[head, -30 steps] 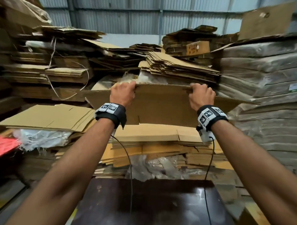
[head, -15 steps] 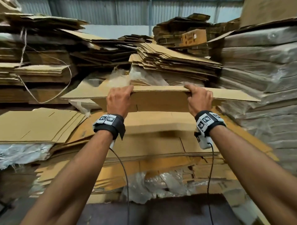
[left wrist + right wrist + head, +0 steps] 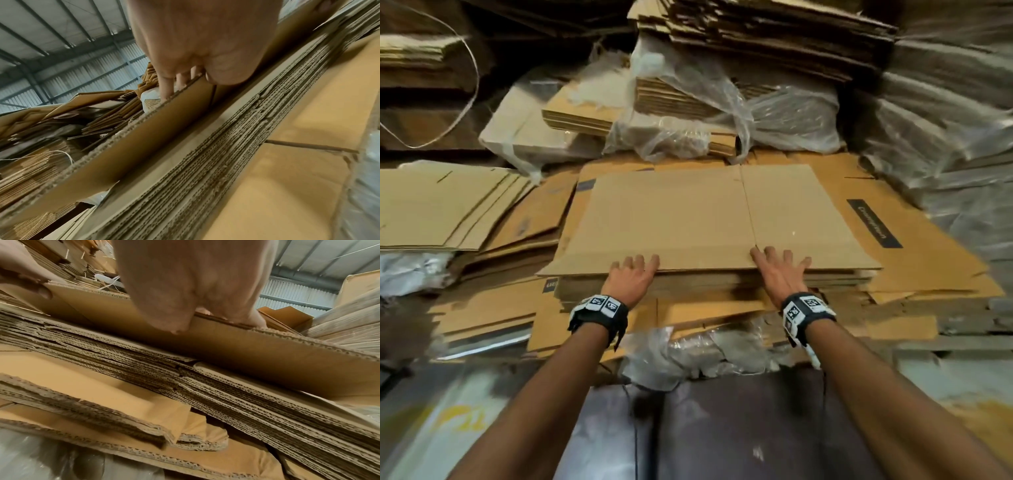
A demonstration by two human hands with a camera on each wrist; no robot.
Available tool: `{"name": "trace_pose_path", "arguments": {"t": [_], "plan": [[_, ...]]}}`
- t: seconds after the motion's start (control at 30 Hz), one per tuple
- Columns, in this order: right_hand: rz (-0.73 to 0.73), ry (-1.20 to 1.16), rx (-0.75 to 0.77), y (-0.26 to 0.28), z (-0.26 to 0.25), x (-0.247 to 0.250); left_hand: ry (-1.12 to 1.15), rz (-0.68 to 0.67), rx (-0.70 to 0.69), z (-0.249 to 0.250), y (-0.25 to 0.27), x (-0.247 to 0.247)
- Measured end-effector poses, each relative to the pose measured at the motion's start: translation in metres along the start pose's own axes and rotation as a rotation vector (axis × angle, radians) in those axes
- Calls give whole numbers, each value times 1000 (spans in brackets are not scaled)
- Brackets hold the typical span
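We pinch near edge of cardboard sheet (image 3: 688, 212) with left hand (image 3: 631, 279), right hand (image 3: 780, 274); it lies far, long axis left-right.

A warehouse: flattened cardboard stacks (image 3: 756, 41) under a corrugated metal roof (image 3: 51, 29).

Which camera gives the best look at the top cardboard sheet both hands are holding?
The head view: the whole cardboard sheet shows, crease included, lying over the stack, with left hand and right hand at its near edge. Both wrist views catch only that corrugated edge and underside.
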State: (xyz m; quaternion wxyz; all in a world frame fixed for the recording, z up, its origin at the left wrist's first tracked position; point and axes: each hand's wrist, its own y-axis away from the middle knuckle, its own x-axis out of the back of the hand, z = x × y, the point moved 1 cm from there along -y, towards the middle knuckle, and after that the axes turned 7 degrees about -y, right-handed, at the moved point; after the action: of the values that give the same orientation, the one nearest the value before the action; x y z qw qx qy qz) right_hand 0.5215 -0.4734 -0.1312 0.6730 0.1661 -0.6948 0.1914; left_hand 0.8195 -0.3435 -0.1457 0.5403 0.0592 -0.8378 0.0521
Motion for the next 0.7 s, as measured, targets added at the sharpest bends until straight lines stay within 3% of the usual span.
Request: {"name": "trace_pose_path", "arguments": {"t": [0.17,0.3,0.57,0.7], "plan": [[-177,-122,66,-21,18,-22,159,-81,-53,-3,-11,-13],[-263,-198,102,-22,31,-25,226,-64,-92,-2,-9,-20],[-194,-191,37,-24,27,-34,345,-71,6,6,-5,-26],[-72,-279,-3,-8,14,-26,435,-117,102,14,3,-19]]}}
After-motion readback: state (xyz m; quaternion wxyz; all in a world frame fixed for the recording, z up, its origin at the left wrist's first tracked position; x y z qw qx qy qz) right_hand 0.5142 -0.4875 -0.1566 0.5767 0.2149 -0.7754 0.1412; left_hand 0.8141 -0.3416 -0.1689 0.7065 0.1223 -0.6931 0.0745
